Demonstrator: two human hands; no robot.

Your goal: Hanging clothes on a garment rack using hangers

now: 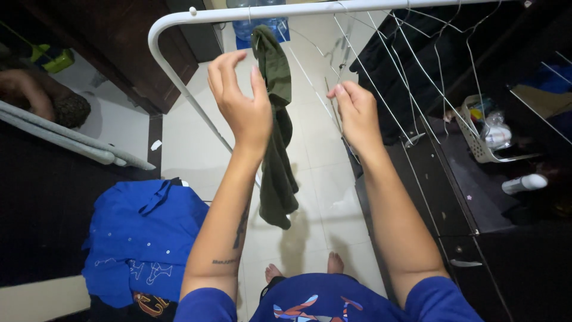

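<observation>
The green garment (276, 137) hangs from the white rail (286, 10), limp above the tiled floor (316, 155). The left hand (241, 101) hovers just beside it, fingers spread, holding nothing. The right hand (354, 110) pinches a wire hanger (333, 89), fingers closed on it. The step in hand looks like hanging clothes; the hanger would need threading into the garment. More hangers (429, 53) hang at right.

Olive garment (276, 143), limp, draped over white rail (310, 9) at 12 o'clock, hanging down long; thin wire hanger (333, 122) just beside at 3 o'clock
</observation>
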